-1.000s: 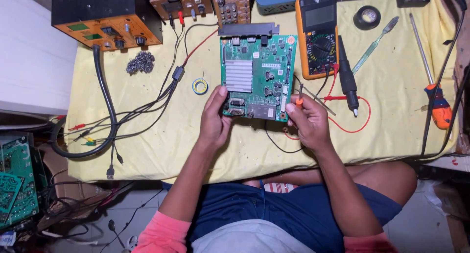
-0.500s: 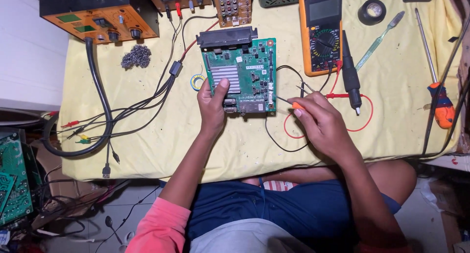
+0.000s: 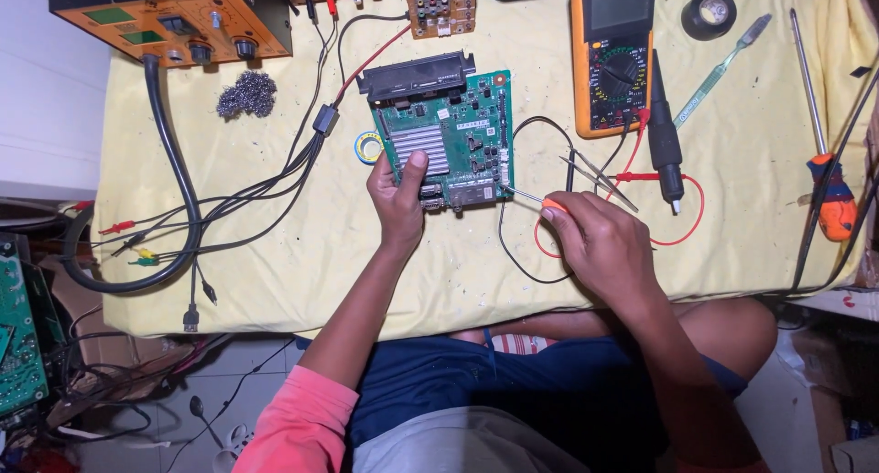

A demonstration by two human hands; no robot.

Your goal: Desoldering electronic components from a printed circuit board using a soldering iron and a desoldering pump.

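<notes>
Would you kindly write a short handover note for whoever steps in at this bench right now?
Left hand: grips the green circuit board at its near edge, thumb on the ribbed heatsink.
Right hand: holds a small orange-handled screwdriver, tip at the board's right near corner.
Board lies flat on the yellow cloth; multimeter beyond it.
Whether any screw is out cannot be told.

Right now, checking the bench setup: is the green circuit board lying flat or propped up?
Flat: the green circuit board lies face-up on the yellow cloth, left hand steadying it.
</notes>
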